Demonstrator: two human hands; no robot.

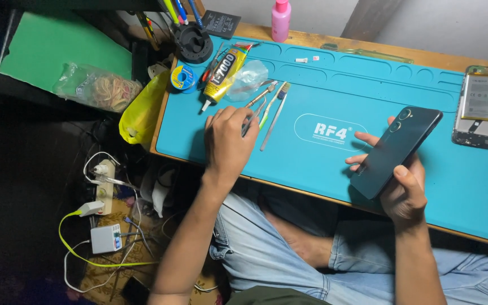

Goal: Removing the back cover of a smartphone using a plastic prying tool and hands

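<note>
My right hand (403,186) holds a dark smartphone (396,151) back side up, tilted over the blue work mat (368,90). My left hand (228,140) rests on the mat's left part, fingers curled over the ends of several thin tools (271,110), among them tweezers and a brush. I cannot tell if the fingers grip one. A yellow glue tube (224,73) lies just beyond that hand.
An opened phone body with its battery showing (480,106) lies at the mat's far right. A pink bottle (280,20), a solder spool (183,77), a black round holder (193,42) and a yellow bag (141,113) sit around the left end. Power strip and cables (104,192) lie on the floor.
</note>
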